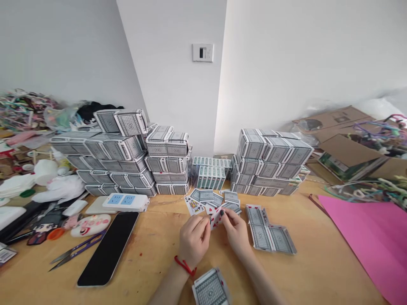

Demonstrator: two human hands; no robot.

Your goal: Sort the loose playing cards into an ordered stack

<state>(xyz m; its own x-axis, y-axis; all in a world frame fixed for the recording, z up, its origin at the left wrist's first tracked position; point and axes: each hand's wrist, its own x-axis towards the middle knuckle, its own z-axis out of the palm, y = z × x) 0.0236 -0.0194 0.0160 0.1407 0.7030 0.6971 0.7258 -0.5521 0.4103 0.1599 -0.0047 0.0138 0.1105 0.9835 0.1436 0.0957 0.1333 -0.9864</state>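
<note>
A playing card [216, 217] with red hearts is held between my two hands over the middle of the table. My left hand [194, 237], with a red cord at its wrist, pinches the card's left side. The fingers of my right hand [234, 228] close on its right edge. Just beyond lie loose cards [206, 195], mostly face down, with a king of clubs [194, 206] face up. A folded card piece [270, 232] rests right of my right hand. Between my forearms sits another patterned card piece [210, 289].
Stacked card blocks stand at the back left [117, 148] and back right [273, 161], with green-edged card packs [210, 176] between them. A phone [110, 248], thread snips [76, 252] and a power strip [126, 201] lie left. Pink paper [369, 237] and cardboard boxes [349, 156] are right.
</note>
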